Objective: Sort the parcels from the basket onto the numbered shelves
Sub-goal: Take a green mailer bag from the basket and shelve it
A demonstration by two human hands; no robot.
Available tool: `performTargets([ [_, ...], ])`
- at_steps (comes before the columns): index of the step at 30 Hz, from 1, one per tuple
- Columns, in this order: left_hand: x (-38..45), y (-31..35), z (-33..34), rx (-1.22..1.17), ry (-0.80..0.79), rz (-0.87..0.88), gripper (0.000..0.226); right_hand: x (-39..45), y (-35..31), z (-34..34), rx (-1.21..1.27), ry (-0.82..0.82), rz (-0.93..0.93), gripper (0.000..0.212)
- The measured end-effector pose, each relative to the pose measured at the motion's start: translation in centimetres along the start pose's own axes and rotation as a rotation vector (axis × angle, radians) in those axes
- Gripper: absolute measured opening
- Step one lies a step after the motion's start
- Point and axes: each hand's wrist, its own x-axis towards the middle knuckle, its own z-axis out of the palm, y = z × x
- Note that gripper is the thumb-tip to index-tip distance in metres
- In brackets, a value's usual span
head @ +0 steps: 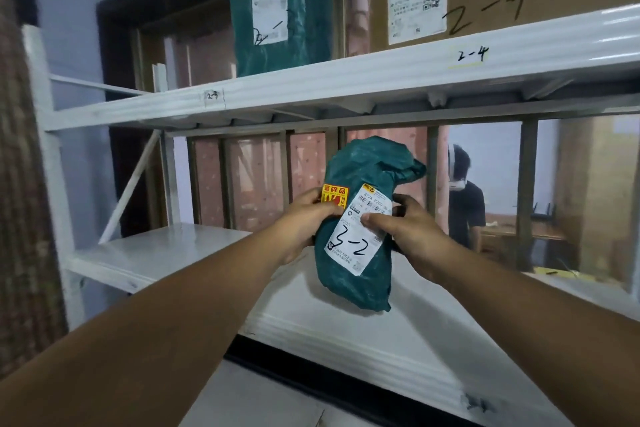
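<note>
Left hand [304,218] and right hand [405,229], arms outstretched, both grasp one green parcel [360,243] (marked 3-2) upright above the lower shelf [156,253]; two parcels stand on the upper shelf [311,87].

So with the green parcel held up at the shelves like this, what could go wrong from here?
1. The green parcel is marked 3-2, but the shelf tag above reads 2-4; it could land on the wrong shelf.
2. It carries a yellow and red sticker, possibly a fragile warning, and both hands, left and right, hold it in mid-air; a slip might damage it.
</note>
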Motion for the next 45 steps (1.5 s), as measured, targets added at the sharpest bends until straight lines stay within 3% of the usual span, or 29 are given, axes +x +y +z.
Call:
performTargets([
  [6, 3.9, -3.5, -10.7, 0.002, 0.085, 0.026, 0.030, 6.1, 2.6, 10.6, 0.008, -0.098, 0.042, 0.038],
  [14, 9.1, -10.2, -24.7, 0.111, 0.193, -0.018, 0.024, 15.7, 7.6, 23.9, -0.007, -0.091, 0.074, 0.036],
  [18, 10.1, -15.0, -30.4, 0.279, 0.312, -0.051, 0.025, 21.1, 9.6, 28.8, 0.031, -0.086, 0.047, 0.048],
  [21, 10.3, -18.0, -32.8, 0.353, 0.375, -0.071, 0.028, 25.3, 11.1, 31.7, 0.067, -0.074, 0.077, 0.050],
  [28, 12.1, -20.8, -37.7, 0.212, 0.528, -0.132, 0.032, 33.5, 14.2, 37.8, 0.101, -0.117, 0.073, 0.055],
  [32, 14.5, -20.0, -40.8, 0.362, 0.530, -0.102, 0.029, 37.6, 16.3, 39.6, 0.069, -0.144, 0.064, 0.053],
  [37, 19.0, -17.5, -41.8, 0.357, 0.472, -0.065, 0.037, 40.8, 19.7, 41.0, -0.026, -0.117, 0.095, 0.064],
  [40, 20.3, -17.1, -41.9, 0.300, 0.523, -0.046, 0.029, 42.2, 21.8, 41.5, -0.068, -0.077, 0.091, 0.078],
  [45, 18.5, -19.2, -44.3, 0.354, 0.599, -0.074, 0.019, 41.9, 24.3, 42.4, -0.211, -0.049, 0.092, 0.080],
])
